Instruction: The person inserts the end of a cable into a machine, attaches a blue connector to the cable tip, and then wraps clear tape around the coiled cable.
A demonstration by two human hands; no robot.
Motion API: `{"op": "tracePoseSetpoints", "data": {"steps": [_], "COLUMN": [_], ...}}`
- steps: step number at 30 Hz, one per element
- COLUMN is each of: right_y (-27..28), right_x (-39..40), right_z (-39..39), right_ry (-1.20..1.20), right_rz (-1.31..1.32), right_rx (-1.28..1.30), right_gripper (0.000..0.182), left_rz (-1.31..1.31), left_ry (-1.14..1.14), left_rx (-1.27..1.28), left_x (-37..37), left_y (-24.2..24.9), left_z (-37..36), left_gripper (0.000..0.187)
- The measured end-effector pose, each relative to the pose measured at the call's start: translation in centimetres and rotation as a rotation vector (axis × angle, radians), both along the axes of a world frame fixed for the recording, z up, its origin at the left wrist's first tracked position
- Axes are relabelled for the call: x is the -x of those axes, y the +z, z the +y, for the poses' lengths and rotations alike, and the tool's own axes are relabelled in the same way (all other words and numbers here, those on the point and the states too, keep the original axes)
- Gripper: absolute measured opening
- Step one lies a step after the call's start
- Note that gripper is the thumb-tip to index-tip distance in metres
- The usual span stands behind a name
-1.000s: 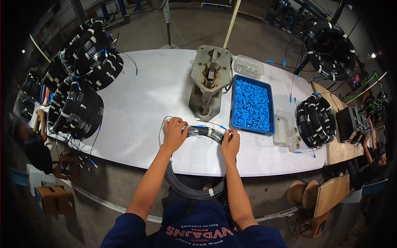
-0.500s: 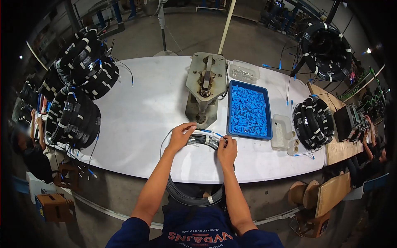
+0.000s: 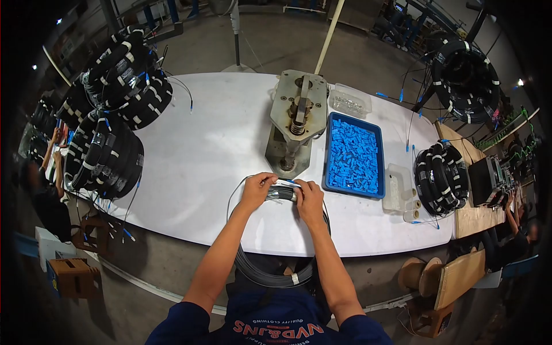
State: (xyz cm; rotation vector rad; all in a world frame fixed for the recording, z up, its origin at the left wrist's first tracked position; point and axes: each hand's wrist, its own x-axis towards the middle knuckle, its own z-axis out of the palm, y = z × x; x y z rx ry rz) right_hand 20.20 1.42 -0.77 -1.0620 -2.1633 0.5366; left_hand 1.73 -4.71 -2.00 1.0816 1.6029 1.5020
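Stacked black cable coils [image 3: 109, 155] sit at the counter [image 3: 195, 149] edge; the left hand [image 3: 257, 188] and right hand [image 3: 309, 199], fingers clamped, grip a grey cable coil [image 3: 280, 192] overhanging the near edge, before a metal press [image 3: 296, 121] and blue tray [image 3: 353, 155].

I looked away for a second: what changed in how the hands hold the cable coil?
The right hand slid left along the cable coil until it nearly met the left hand. Both kept their grip. The blue tray and the press stayed put.
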Motion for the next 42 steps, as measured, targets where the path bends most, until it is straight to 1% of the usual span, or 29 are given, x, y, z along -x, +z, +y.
{"op": "tracePoseSetpoints", "data": {"steps": [1, 3, 5, 7, 9, 10, 12, 13, 15, 17, 19, 21, 23, 24, 26, 29, 34, 36, 39, 42], "right_y": [0.2, 0.4, 0.1, -0.3, -0.5, -0.4, -0.6, -0.8, -1.1, -1.2, -1.2, -0.9, -0.2, -0.4, -0.7, 0.6, -0.4, -0.4, 0.0, -0.1], "right_x": [0.5, 1.2, 1.9, 1.2, 0.9, 0.7, 0.2, 0.3, 0.8, 1.0, 0.8, 0.5, -0.2, -0.2, 0.0, 0.4, 1.2, 2.0, 2.7, 2.5], "right_z": [0.2, 0.7, 1.1, 1.3, 1.6, 1.6, 1.7, 1.7, 1.7, 1.6, 1.8, 1.5, 0.9, 0.8, 0.8, 0.8, 2.4, 3.2, 3.7, 3.6], "right_ry": [0.055, 0.098, 0.139, 0.144, 0.148, 0.153, 0.151, 0.116, 0.08, 0.097, 0.099, 0.101, -0.007, -0.007, -0.084, -0.043, -0.024, -0.056, -0.068, -0.101], "right_rz": [0.01, 0.019, 0.097, 0.116, 0.133, 0.125, 0.113, 0.102, 0.094, 0.086, 0.112, 0.14, 0.006, 0.004, 0.016, 0.027, 0.069, 0.046, 0.054, 0.045], "right_rx": [-0.051, -0.047, 0.039, 0.029, 0.015, 0.003, -0.011, 0.009, 0.035, -0.032, -0.014, 0.009, -0.073, -0.072, -0.064, -0.047, -0.028, -0.102, -0.119, -0.116], "right_gripper": [0.024, 0.023, 0.021, 0.019, 0.017, 0.015, 0.013, 0.013, 0.013, 0.013, 0.013, 0.013, 0.013, 0.013, 0.013, 0.013, 0.012, 0.011, 0.012, 0.012], "left_rz": [0.0, 0.138, 0.126, 0.111, 0.435, 0.433, 0.522, 0.522, 0.623, 0.623, 0.623, 0.635, 0.636, 0.636, 0.661, 0.699, 0.728, 0.712, 0.685, 0.683], "left_ry": [0.001, -0.01, -0.005, -0.006, -0.088, -0.093, -0.133, -0.136, -0.084, -0.066, -0.043, 0.031, 0.045, 0.062, 0.072, 0.088, 0.119, 0.149, 0.173, 0.168], "left_rx": [0.0, -0.042, -0.012, 0.02, -0.074, -0.074, -0.107, -0.111, -0.125, -0.111, -0.108, -0.138, -0.147, -0.159, -0.154, -0.135, -0.107, -0.108, -0.048, -0.063], "left_x": [-0.1, -0.2, -0.3, -0.4, -0.5, -0.6, -1.0, -1.1, -1.2, -1.1, -1.1, -1.0, -1.0, -1.1, -1.2, -1.1, -1.1, -0.8, -0.7, -0.7], "left_y": [0.1, 0.3, 0.8, 0.7, 1.0, 1.3, 1.9, 1.8, 1.7, 1.6, 1.6, 1.5, 1.5, 1.7, 2.0, 2.1, 1.8, 1.9, 2.3, 2.4], "left_z": [0.0, 0.0, 0.0, -0.1, -0.2, -0.3, -0.4, -0.2, -0.4, -0.1, 0.5, 0.6, 0.7, 0.8, 0.7, 0.8, 0.7, 1.2, 1.6, 2.4], "left_gripper": [0.018, 0.018, 0.017, 0.017, 0.017, 0.017, 0.018, 0.018, 0.018, 0.018, 0.018, 0.016, 0.016, 0.016, 0.015, 0.015, 0.015, 0.015, 0.016, 0.016]}}
